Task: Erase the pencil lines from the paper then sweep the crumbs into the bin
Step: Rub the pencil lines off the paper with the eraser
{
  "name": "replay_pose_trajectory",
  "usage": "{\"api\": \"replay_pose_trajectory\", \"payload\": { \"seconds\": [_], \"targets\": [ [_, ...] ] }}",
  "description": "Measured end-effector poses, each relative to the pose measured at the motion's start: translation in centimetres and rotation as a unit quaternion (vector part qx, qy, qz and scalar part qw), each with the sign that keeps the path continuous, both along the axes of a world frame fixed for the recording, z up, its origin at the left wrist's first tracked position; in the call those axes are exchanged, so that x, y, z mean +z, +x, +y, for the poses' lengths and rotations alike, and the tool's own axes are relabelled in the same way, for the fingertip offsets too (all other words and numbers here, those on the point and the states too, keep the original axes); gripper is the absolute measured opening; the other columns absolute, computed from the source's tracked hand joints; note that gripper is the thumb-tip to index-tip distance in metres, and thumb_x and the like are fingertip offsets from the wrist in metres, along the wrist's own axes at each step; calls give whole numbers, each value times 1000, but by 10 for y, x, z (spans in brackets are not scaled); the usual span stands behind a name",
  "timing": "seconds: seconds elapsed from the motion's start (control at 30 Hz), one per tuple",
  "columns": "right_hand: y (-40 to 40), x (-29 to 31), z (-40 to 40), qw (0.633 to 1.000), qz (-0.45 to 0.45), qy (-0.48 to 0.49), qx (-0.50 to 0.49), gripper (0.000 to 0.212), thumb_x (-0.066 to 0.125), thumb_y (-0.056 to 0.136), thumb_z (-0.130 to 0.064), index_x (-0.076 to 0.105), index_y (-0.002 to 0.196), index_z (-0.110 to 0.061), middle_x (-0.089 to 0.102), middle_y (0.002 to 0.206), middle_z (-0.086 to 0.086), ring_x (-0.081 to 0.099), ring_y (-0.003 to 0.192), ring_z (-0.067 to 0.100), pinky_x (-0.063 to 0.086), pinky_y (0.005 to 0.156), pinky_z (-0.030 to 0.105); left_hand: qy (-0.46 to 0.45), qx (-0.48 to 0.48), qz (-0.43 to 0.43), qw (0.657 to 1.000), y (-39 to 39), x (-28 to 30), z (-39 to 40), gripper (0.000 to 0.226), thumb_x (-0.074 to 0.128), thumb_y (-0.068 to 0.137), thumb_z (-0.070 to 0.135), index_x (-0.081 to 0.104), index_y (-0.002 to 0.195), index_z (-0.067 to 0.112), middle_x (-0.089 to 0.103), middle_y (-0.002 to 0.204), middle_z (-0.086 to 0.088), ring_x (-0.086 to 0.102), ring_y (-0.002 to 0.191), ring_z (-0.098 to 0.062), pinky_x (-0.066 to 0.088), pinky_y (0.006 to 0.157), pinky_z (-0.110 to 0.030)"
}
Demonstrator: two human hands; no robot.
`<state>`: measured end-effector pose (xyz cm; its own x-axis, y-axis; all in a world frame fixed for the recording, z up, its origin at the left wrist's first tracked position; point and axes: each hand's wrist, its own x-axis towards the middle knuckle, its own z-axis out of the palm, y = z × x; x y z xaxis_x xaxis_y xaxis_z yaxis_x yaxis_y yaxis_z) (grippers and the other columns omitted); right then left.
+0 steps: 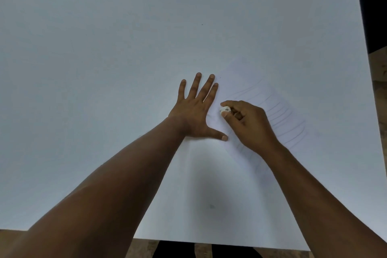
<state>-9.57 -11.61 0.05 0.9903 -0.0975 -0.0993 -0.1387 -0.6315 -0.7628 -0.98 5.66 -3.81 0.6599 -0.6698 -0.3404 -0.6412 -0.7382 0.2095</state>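
On white paper (257, 94), faint curved pencil lines (280, 115)

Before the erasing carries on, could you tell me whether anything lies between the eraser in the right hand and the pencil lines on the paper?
Nothing visible does. The right hand pinches the eraser at the paper's left part, and the pencil lines run uncovered beside it. The left hand presses flat at the sheet's left edge, clear of them.

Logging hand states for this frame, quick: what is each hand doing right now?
Left hand: open, fingers spread flat, pressing down the paper.
Right hand: closed, pinching a small white eraser against the paper.
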Motion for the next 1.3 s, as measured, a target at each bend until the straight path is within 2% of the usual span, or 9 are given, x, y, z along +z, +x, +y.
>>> {"api": "replay_pose_trajectory", "payload": {
  "seconds": [0.17,0.3,0.47,0.57,0.7,0.87,1.03,1.17,1.3],
  "targets": [
    [-1,-4,-4,998,50,22,-31,22,63,97,-29,70,115,-19,67,84,-12,63,77,3,52,72,16,-69,1,-4,998,0,1,9,135,42,69,100,-8,164,19,-24,170,-6,-30,154,-27,-16,122,-60],
    [-2,-5,2,999,42,22,-22,15,63,97,-28,69,108,-21,67,84,-10,61,76,8,51,69,17,-59,10,-31,998,-14,-3,22,129,34,74,100,-1,165,16,-15,172,-6,-24,156,-24,-9,123,-63],
    [16,-8,10,991,-1,-103,89,19,63,96,-25,72,107,-13,70,95,3,64,84,18,53,78,31,-21,11,4,1000,-17,-2,22,138,34,67,104,-17,162,18,-29,168,-3,-33,152,-22,-17,123,-57],
    [26,-11,22,975,-34,-167,140,15,66,94,-17,74,104,-8,70,94,10,65,83,26,51,73,33,-10,18,14,1000,-16,0,21,140,35,66,105,-17,162,18,-31,168,-2,-35,152,-21,-17,123,-58],
    [7,-14,23,957,-53,-203,200,9,71,83,-2,72,92,-3,63,81,10,58,71,27,52,55,38,2,21,17,1000,-17,3,18,140,24,62,107,-18,161,18,-31,168,-2,-34,152,-22,-15,123,-59],
    [-16,-6,13,949,-5,-199,246,15,69,79,4,72,90,-6,63,81,8,59,72,26,51,56,38,7,23,11,1000,-17,4,18,141,28,63,107,-21,160,17,-32,167,-2,-34,152,-22,-15,122,-60],
    [22,-5,15,969,-39,-190,157,12,64,92,-11,75,98,-9,67,87,10,64,76,26,52,67,32,-5,22,15,1000,-17,2,20,140,33,65,106,-20,160,18,-32,167,-1,-36,151,-21,-17,122,-58],
    [25,-11,29,968,-32,-194,156,8,67,89,-7,74,92,-5,65,83,13,62,73,28,45,63,29,-7,20,6,1000,-18,0,19,139,29,64,107,-17,162,19,-30,168,-1,-34,152,-21,-17,123,-58],
    [-7,-10,32,961,-37,-185,201,7,67,84,1,68,81,-6,55,73,6,51,65,21,43,54,31,6,13,-7,1000,-17,1,20,135,19,64,102,-16,162,16,-29,168,-4,-31,153,-24,-11,123,-61]
  ]
}}
